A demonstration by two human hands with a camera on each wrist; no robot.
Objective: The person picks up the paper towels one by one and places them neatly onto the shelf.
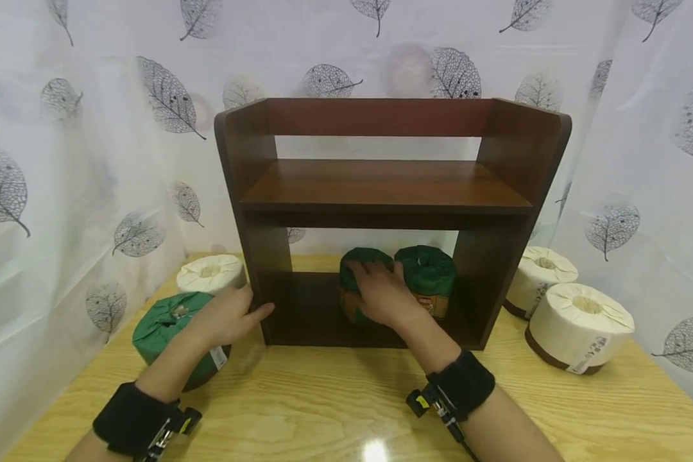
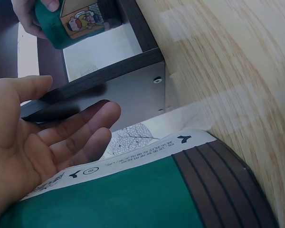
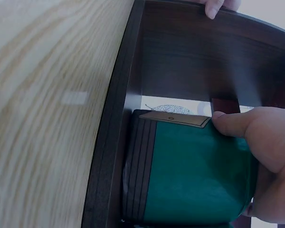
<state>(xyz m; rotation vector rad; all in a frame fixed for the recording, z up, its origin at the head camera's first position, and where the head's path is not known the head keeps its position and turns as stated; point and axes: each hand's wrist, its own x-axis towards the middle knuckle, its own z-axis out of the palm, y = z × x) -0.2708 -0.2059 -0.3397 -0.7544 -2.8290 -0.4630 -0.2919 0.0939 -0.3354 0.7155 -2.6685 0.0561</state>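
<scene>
A dark brown wooden shelf (image 1: 381,186) stands on the table. My left hand (image 1: 225,317) is at its left side panel (image 2: 109,102), with the thumb over the front edge and the fingers along the outer face. In the lower compartment, my right hand (image 1: 384,295) grips a green-wrapped paper roll (image 3: 194,175) from above, thumb on one side and fingers on the other. A second green-wrapped paper roll (image 1: 430,273) sits right beside it, toward the right panel. Below my left forearm, another green-wrapped roll (image 2: 109,199) stands on the table, left of the shelf.
A cream-wrapped roll (image 1: 210,274) stands behind the green one at left. Two more, a rear cream roll (image 1: 539,276) and a nearer cream roll (image 1: 580,327), are right of the shelf. A leaf-patterned curtain (image 1: 115,160) hangs around the wooden table (image 1: 300,391).
</scene>
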